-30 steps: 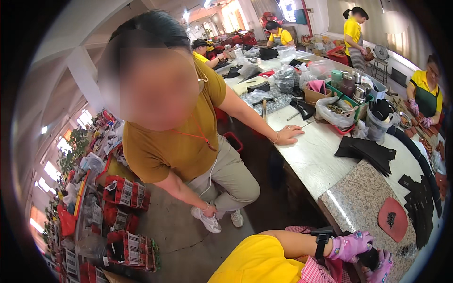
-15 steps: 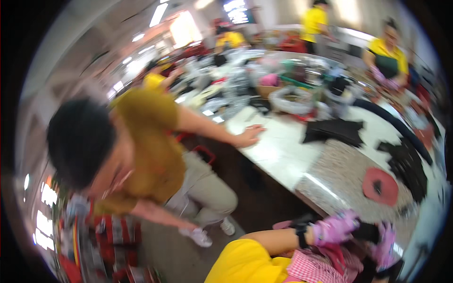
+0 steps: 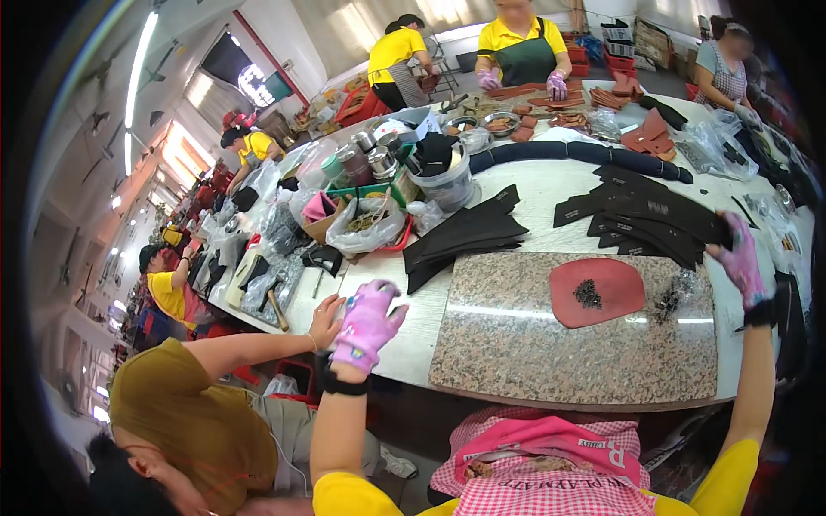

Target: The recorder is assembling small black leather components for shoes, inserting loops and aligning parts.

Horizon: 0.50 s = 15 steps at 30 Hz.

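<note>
My left hand, in a pink patterned glove, is raised at the table's near left with its fingers apart and nothing in them. Beside it, partly behind, is a co-worker's bare hand. Over on the right, my gloved right hand has thumb and fingers about the right end of a fanned stack of flat black cut pieces. A granite slab lies in front of me. On it rests a dull red sheet bearing a pile of small dark metal bits; more bits lie beside it.
Another black stack lies left of the slab. Behind it stand a clear bucket, a bag-lined container and metal flasks. A long dark padded roll crosses the table. A co-worker in mustard is close at my left.
My view has swung right and levelled out over the table. My hands, close together near my lap before, are now wide apart. The co-worker's hand is now beside my left one.
</note>
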### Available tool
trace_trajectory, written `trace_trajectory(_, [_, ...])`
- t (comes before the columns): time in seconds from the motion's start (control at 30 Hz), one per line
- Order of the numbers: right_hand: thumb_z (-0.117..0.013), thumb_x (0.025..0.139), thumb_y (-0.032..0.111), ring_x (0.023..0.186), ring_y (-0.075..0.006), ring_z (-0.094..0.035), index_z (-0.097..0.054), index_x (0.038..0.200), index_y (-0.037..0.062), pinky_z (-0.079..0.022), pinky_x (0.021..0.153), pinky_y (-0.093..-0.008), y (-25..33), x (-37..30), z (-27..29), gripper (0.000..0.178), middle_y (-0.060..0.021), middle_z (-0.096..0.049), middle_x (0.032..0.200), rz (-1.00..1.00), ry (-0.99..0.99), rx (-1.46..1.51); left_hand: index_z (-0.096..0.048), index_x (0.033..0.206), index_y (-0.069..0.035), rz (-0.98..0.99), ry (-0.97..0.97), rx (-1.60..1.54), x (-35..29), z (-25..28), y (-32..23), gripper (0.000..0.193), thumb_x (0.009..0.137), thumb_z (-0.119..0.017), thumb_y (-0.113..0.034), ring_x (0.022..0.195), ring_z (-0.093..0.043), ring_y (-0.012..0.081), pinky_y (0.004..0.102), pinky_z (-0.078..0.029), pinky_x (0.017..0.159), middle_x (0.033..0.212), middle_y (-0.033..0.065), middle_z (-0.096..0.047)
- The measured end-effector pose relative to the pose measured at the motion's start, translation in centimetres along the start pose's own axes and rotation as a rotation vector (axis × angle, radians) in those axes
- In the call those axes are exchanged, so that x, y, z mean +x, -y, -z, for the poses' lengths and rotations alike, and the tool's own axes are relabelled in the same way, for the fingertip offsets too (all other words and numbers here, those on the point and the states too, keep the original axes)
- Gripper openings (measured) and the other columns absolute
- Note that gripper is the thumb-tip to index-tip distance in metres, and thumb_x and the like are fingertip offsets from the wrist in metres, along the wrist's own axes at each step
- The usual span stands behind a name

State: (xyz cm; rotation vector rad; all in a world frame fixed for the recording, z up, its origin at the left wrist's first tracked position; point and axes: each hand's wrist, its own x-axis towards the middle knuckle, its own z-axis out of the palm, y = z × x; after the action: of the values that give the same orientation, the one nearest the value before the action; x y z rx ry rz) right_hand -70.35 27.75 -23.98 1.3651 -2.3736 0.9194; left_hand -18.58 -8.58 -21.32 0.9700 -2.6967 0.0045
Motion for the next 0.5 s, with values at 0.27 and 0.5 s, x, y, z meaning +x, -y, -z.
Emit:
trace_trajectory(0.27, [-0.069, 0.076, 0.016, 0.124, -0.0343, -0.045, -0.049, 0.130, 0.0053, -0.035, 0.105, -0.0384, -1.3, 2.9, -7.0, 0.059, -0.0176, -0.048, 0.132, -0.006, 0.049, -0.036, -0.062, 0.108, -0.004, 0.132, 0.159, -0.080, 14.1, -10.7, 2.5, 0.044, 0.078, -0.067, -0.035, 0.111, -0.054, 0.0344, 0.0419, -0.044, 0.093, 0.119, 0.0164, -0.056])
trace_trajectory(0.5, [-0.068, 0.076, 0.010, 0.095, -0.0315, -0.059, -0.063, 0.104, 0.0020, -0.046, 0.086, -0.0385, 1.0, -6.0, -2.3, 0.029, -0.0158, -0.063, 0.101, -0.144, 0.066, 0.020, -0.058, 0.116, 0.001, -0.014, 0.177, -0.059, 16.3, -14.5, 2.3, 0.056, 0.083, -0.061, -0.044, 0.109, -0.054, 0.0383, 0.0443, -0.043, 0.093, 0.114, 0.0242, -0.059])
